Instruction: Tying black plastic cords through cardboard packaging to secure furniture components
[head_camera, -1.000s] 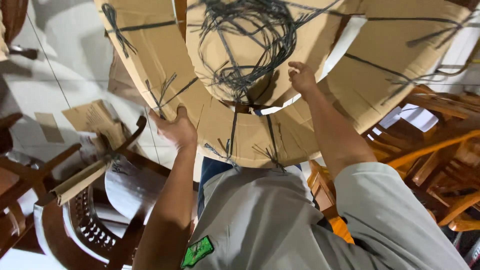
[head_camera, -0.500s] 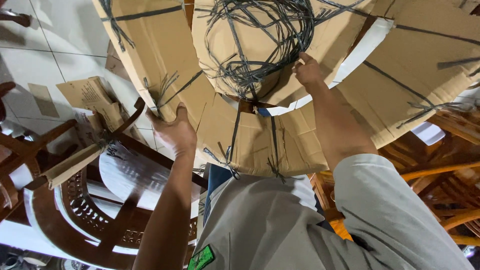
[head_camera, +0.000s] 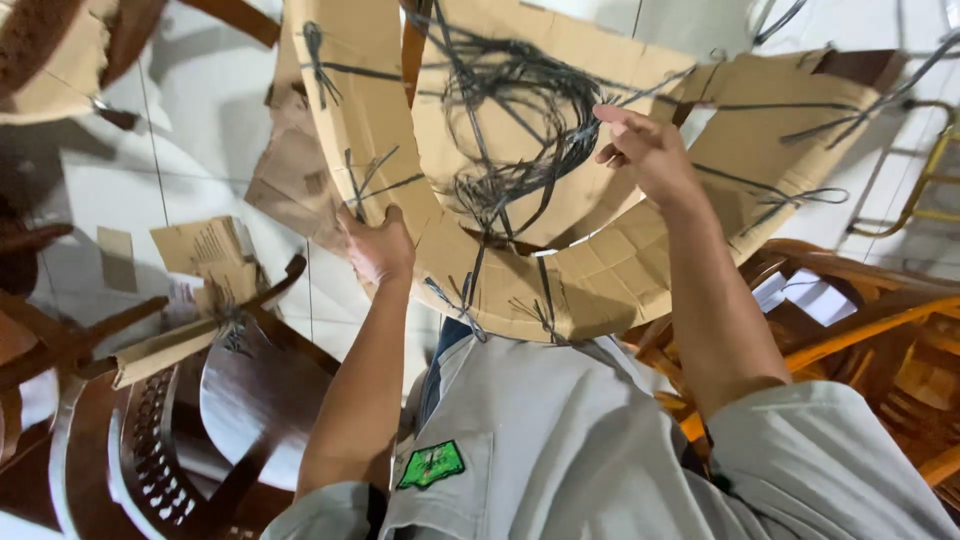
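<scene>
A large curved cardboard wrapping (head_camera: 560, 200), tied with black plastic straps (head_camera: 510, 130), is held up in front of the person, above dark wooden chairs (head_camera: 180, 420). The left hand (head_camera: 378, 245) is closed on its edge; the right hand (head_camera: 645, 150) pinches the straps with bent fingers.

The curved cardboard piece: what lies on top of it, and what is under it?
On the curved cardboard piece lies a tangle of dark straps; the right hand touches them, the left hand grips its edge. Underneath is mostly covered; only white floor tiles show beside it.

Left hand (head_camera: 378, 243) gripping; right hand (head_camera: 648, 152) raised, fingers curled.
</scene>
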